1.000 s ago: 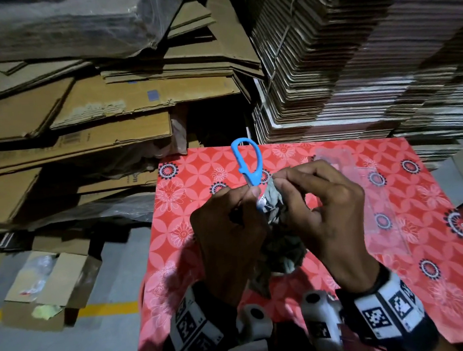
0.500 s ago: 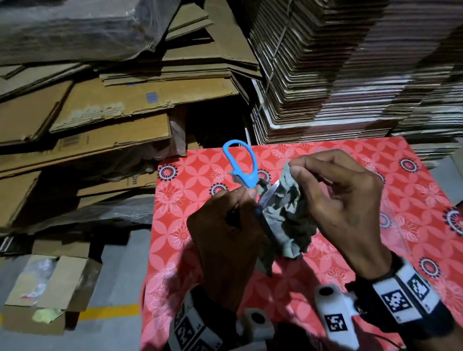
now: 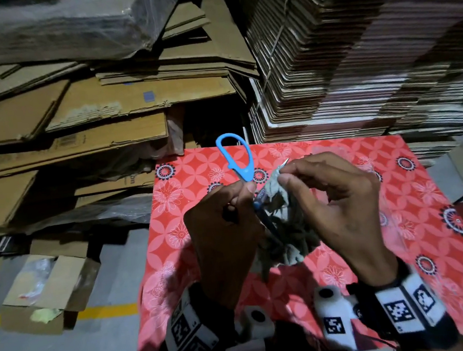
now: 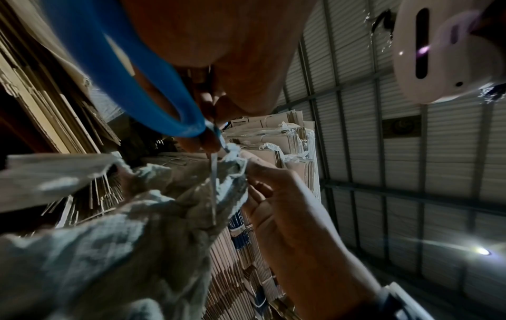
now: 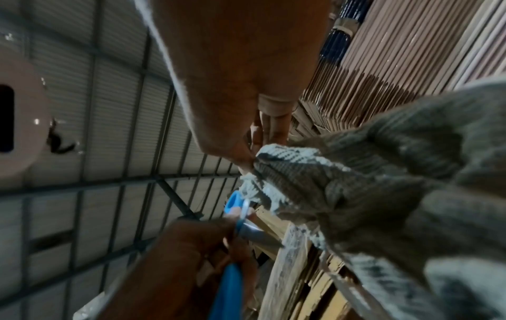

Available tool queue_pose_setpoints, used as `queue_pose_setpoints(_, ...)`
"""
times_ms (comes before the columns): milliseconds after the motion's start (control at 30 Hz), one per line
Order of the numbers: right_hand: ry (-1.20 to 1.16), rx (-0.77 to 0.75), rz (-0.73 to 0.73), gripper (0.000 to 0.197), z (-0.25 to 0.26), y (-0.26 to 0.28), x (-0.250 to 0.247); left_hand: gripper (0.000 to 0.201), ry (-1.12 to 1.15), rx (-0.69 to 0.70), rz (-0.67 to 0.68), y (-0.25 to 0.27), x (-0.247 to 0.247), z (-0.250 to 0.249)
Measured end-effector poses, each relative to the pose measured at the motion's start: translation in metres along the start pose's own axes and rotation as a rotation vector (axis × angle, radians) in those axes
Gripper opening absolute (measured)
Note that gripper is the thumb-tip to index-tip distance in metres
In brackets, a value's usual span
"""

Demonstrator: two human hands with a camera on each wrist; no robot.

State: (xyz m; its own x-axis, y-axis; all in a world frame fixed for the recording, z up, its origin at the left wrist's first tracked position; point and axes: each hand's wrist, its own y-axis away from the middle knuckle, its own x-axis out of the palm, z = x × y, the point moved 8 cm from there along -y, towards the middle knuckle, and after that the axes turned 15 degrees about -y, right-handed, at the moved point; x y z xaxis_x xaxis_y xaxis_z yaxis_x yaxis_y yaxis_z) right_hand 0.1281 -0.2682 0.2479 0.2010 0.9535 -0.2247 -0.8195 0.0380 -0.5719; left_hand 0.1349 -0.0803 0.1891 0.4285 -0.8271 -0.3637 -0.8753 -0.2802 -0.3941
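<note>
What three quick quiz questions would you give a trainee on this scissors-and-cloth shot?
1. True or false: the left hand holds the blue-handled scissors.
2. The right hand pinches: A) a grey cloth, B) a sponge, C) a glove?
3. Fill in: the hands work over a table cover whose ground colour is ___.
Key: 1 true; 2 A; 3 red.

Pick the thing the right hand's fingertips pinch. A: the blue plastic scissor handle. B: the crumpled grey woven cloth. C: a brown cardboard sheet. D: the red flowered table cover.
B: the right hand pinches the crumpled grey woven cloth beside the blade, while the left hand holds the blue-handled scissors.
</note>
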Motion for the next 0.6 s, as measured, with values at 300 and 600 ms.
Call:
queue_pose_setpoints(300, 0.135, -0.086, 0.174, 0.009, 0.005, 0.023, 0.038, 0.042, -0.145, 0.066, -0.007, -0.001, -0.006, -0.008)
queue_pose_setpoints(600, 0.199, -0.109, 0.164, 0.008, 0.007, 0.024, 0.037, 0.049, -0.117, 0.057, 0.034, 0.000, 0.000, -0.007)
